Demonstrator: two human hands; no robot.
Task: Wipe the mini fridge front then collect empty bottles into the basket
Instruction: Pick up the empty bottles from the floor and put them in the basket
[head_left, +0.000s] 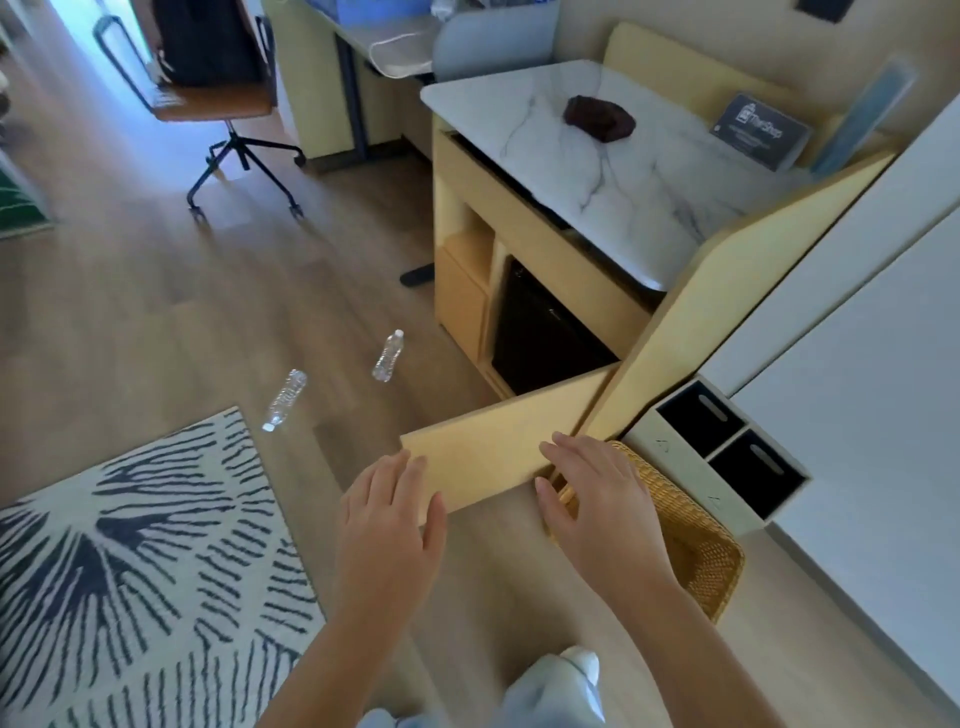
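- We are holding left hand (387, 514) and right hand (597, 499) flat and empty over the wooden panel (493, 457), by the basket (696, 551).
- Near bottle (284, 399) and far bottle (388, 356) are lying on the floor left of the mini fridge (540, 332); we are judging them light, crushable, best gripped mid-body.

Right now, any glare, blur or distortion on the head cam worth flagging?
Head view: wide-angle bending tilts the straight edges of the cabinet; blown-out daylight washes the floor near the office chair; soft sheen on the marble top; the mini fridge front sits in deep shadow, detail lost; the nearer bottle and farther bottle read clearly.
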